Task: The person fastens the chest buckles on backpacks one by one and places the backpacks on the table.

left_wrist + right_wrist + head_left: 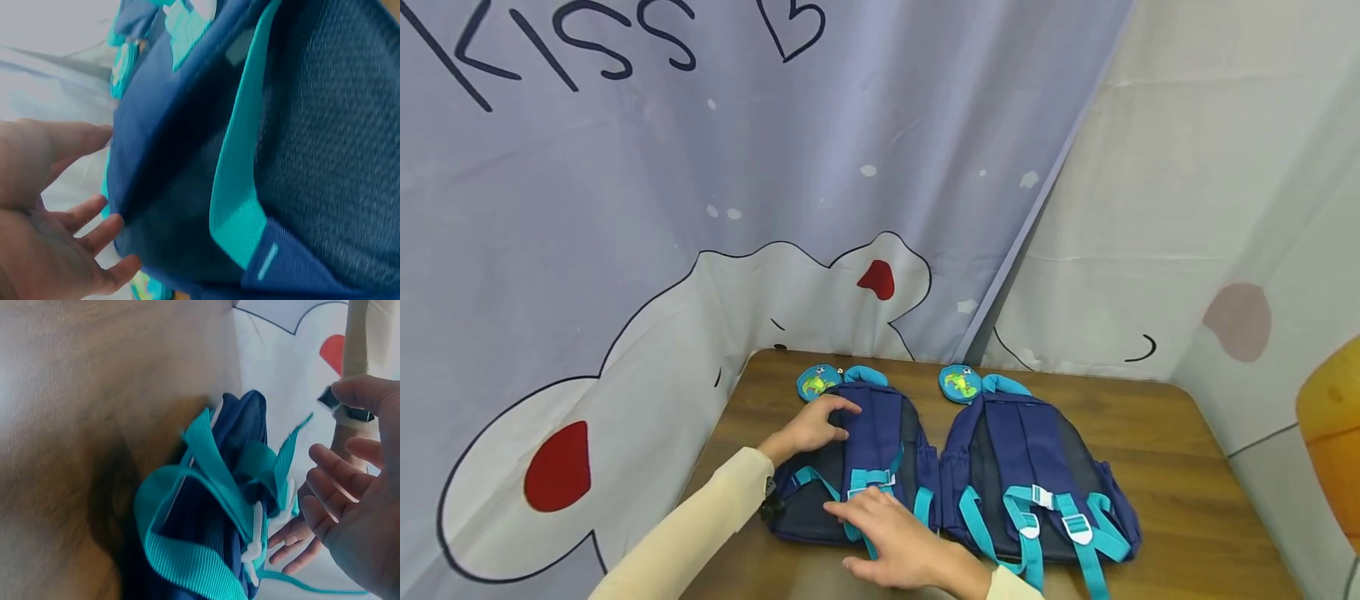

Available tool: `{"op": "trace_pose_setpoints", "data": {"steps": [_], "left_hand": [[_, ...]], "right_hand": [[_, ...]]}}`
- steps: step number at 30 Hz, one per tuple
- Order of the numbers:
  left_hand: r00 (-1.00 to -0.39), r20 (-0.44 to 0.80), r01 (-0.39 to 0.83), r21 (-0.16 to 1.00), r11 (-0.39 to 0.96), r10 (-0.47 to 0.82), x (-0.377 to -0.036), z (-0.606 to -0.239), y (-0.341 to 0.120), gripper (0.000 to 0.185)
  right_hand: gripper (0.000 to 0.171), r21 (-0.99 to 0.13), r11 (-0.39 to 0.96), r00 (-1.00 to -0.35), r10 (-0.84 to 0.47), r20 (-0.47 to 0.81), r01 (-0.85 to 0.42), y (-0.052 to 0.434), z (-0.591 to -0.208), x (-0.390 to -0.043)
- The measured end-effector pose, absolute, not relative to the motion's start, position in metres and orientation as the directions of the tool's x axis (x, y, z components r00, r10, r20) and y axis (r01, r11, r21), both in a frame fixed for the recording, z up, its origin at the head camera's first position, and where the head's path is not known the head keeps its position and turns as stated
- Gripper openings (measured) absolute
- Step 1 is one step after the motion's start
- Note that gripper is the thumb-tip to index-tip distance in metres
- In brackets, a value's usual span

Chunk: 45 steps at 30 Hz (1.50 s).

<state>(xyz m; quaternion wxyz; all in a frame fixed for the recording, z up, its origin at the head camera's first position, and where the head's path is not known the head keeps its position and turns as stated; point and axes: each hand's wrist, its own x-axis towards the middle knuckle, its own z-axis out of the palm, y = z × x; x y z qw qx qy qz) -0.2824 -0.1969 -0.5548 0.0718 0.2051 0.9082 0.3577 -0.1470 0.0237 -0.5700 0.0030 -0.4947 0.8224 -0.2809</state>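
Note:
Two navy backpacks lie side by side, straps up, on a wooden table. Over the upper left part of the left backpack (pixel 880 425) is my left hand (pixel 811 428), thumb and fingers spread apart. In the left wrist view its fingertips are at the navy fabric's edge; whether they touch it I cannot tell. My right hand (pixel 898 540) hovers with loosely extended fingers near that backpack's lower end and turquoise straps (pixel 187 550). Nothing is held in either hand. The right backpack (pixel 1026 442) has turquoise straps with white buckles (pixel 1077 528).
Round turquoise pouches with a cartoon figure, one by the left backpack (pixel 818 382) and one by the right (pixel 959 383), lie at the top handles. The wooden table (pixel 1195 492) meets a printed curtain (pixel 820 167) behind and pale fabric (pixel 1150 208) at the right.

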Motion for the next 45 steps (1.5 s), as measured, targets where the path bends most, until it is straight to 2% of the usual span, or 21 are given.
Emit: {"op": "trace_pose_setpoints", "data": {"steps": [9,19,27,36,45], "left_hand": [[-0.874,-0.017,0.358,0.652,0.668,0.485,-0.265,-0.547,-0.176,0.033],[-0.826,-0.068,0.395,0.639,0.66,0.56,-0.246,-0.54,-0.148,0.032],[-0.826,-0.097,0.451,0.474,0.756,0.555,-0.237,-0.552,-0.138,0.038],[-0.819,-0.087,0.525,0.286,0.802,0.567,-0.233,-0.562,-0.131,0.04],[-0.822,-0.087,0.538,0.206,0.817,0.563,-0.232,-0.565,-0.128,0.037]], "right_hand": [[0.055,-0.436,0.393,-0.533,-0.803,0.266,-0.809,0.035,-0.573,-0.155],[0.046,-0.431,0.435,-0.575,-0.768,0.281,-0.791,0.05,-0.589,-0.155],[0.032,-0.471,0.448,-0.61,-0.741,0.281,-0.76,0.061,-0.592,-0.159],[0.028,-0.483,0.469,-0.641,-0.71,0.291,-0.739,0.067,-0.595,-0.164],[0.03,-0.481,0.49,-0.662,-0.686,0.301,-0.727,0.067,-0.596,-0.164]]}}
